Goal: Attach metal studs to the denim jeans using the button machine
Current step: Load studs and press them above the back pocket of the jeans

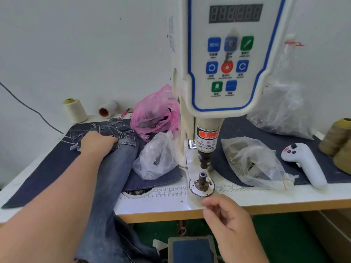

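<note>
The denim jeans [115, 168] lie on the table's left side, one leg hanging over the front edge. My left hand [96, 144] grips the jeans near the waistband and back pocket. The white button machine [228, 63] stands in the middle, its punch [204, 158] raised above the lower die [202, 182], which has nothing on it. My right hand [226, 219] hovers just in front of the die at the table edge, fingers loosely curled with thumb and forefinger close together; whether a stud sits between them I cannot tell.
Clear bags of metal parts [155, 158] [252, 164] flank the machine, with a pink bag [153, 114] behind. A white handheld controller [305, 164] lies at the right. Thread cones [75, 111] [338, 141] stand at both ends. A foot pedal [191, 249] sits below.
</note>
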The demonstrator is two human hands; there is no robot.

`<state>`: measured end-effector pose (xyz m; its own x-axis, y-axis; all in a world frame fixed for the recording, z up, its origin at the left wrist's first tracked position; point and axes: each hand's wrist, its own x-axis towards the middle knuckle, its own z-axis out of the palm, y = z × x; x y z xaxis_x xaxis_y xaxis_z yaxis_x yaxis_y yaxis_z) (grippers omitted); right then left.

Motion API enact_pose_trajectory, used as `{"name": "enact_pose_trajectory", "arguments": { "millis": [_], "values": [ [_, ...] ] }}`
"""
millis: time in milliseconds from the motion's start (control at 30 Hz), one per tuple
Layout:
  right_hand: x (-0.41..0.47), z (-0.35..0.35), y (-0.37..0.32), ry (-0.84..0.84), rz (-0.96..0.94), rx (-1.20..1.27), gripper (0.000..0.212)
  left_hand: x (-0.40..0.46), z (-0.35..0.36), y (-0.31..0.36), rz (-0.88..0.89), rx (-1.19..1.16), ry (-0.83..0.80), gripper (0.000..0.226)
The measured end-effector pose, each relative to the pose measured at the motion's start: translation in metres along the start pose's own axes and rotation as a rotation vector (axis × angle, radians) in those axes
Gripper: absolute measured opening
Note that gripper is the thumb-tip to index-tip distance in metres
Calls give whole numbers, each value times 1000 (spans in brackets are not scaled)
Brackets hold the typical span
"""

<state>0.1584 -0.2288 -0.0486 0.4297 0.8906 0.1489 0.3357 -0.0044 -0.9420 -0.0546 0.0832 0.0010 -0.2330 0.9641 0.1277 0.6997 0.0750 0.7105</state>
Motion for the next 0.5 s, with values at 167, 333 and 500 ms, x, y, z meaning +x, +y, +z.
{"name": "enact_pose_trajectory", "arguments": {
  "millis": [167,333,500],
  "values": [
    [-1,7,-7,-59,-35,-30,28,-21,-12,-2,199,-317,106,21],
    [7,20,-24,-166,-106,-7,23,-61,-47,7,379,-570,181,21],
    [30,49,-56,-344,-126,132,44,-117,-88,18,537,-619,274,22]
  ]
}}
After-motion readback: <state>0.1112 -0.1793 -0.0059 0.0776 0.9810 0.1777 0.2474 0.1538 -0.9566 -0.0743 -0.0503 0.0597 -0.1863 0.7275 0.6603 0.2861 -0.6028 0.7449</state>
